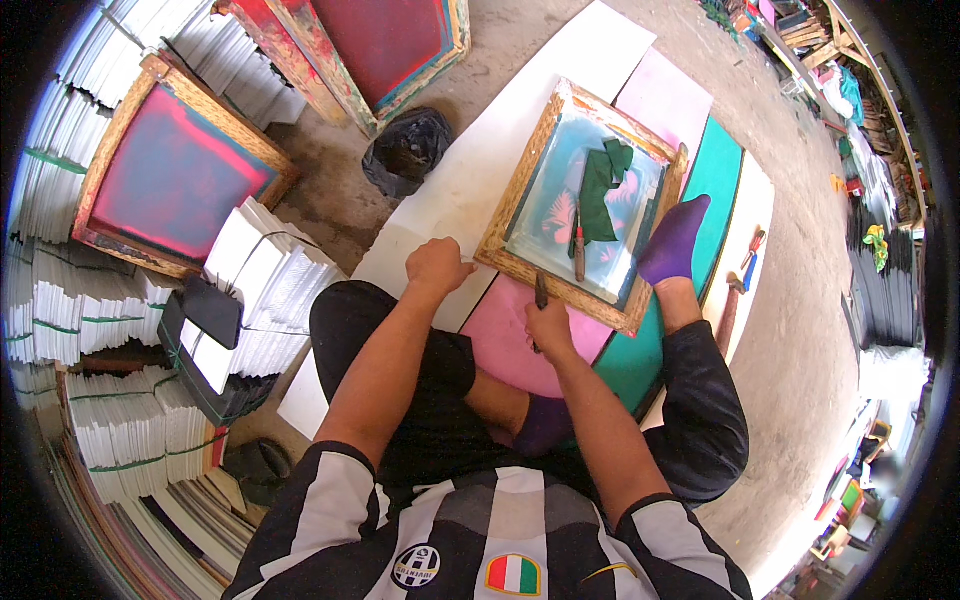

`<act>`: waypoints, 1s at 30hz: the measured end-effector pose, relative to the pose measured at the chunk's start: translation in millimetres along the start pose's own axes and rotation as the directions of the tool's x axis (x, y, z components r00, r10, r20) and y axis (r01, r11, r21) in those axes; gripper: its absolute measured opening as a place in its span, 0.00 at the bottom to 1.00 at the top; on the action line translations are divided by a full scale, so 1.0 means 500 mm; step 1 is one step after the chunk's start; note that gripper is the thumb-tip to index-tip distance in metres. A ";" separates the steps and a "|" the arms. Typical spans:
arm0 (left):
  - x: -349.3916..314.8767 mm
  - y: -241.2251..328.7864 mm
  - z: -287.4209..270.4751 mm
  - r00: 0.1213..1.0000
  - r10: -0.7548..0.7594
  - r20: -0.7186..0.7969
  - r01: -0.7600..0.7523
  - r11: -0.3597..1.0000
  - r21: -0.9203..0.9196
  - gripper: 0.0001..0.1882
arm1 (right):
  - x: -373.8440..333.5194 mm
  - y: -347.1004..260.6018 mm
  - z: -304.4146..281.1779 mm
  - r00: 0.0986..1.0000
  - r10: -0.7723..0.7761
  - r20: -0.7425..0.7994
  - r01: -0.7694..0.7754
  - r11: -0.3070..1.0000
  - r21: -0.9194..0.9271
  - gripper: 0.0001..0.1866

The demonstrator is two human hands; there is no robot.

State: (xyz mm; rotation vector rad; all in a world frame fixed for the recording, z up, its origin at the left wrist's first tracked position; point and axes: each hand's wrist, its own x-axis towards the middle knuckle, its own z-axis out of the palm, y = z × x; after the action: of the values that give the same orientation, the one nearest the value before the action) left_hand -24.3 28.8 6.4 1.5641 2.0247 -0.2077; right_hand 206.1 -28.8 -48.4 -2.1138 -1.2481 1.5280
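Note:
My left hand [436, 266] is closed, its thumb beside the near-left corner of a wooden-framed screen [505, 215]; anything inside the fist is hidden. Below the frame's near edge, my right hand [549, 326] grips a slim dark tool [541, 289], whose exact kind I cannot make out. The screen's mesh is bluish with pale pink leaf shapes. On it lie folded dark green strips [598, 200] and a slender tool with a reddish handle [579, 262]. My purple-socked foot [675, 243] rests against the frame's right side.
White, pink and green sheets [722, 165] lie under the screen. Brushes or hand tools [750, 260] rest at their right edge. A black plastic bag [407, 150] stands beyond my left hand. Another framed screen [175, 170] and tied stacks of white sheets [265, 265] fill the left.

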 end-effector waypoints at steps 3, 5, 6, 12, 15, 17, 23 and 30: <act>0.001 0.000 -0.001 1.000 -0.003 0.006 0.003 1.000 -0.001 0.25 | -0.004 0.002 0.010 0.996 -0.075 -0.050 0.075 0.997 0.008 0.11; 0.002 0.005 0.000 1.000 0.006 0.003 -0.006 1.000 -0.004 0.25 | 0.037 0.054 0.027 0.986 -0.132 -0.099 0.129 0.991 -0.035 0.11; 0.003 0.007 0.000 1.000 0.003 0.014 -0.003 1.000 -0.010 0.25 | 0.052 0.074 0.032 0.979 -0.163 -0.122 0.157 0.986 -0.058 0.12; 0.007 -0.010 0.002 1.000 0.000 0.011 0.001 0.998 -0.062 0.24 | 0.046 0.079 0.041 0.976 -0.181 -0.121 0.165 0.978 -0.129 0.21; -0.017 -0.012 0.015 0.999 0.018 -0.029 -0.019 0.999 -0.036 0.23 | 0.068 0.097 0.036 0.977 -0.198 -0.083 0.191 0.978 -0.089 0.19; -0.017 -0.021 0.009 1.000 0.010 0.010 -0.009 0.999 -0.052 0.22 | 0.050 0.078 0.025 0.990 -0.140 -0.032 0.142 0.986 0.086 0.16; -0.042 -0.001 0.018 0.868 0.481 -0.121 -0.494 0.861 -0.124 0.16 | -0.001 0.085 0.025 0.971 -0.237 0.009 0.230 0.949 0.215 0.11; -0.059 0.015 0.051 0.665 0.710 -0.231 -0.730 0.683 -0.001 0.13 | -0.059 0.047 0.072 0.948 -0.292 0.128 0.256 0.936 0.241 0.09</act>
State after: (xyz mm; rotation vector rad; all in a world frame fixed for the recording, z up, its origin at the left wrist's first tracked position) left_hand -3.9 -5.3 2.4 2.2671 1.3496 0.3807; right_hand 184.2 -74.8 -58.9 -1.6268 -1.2930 1.6495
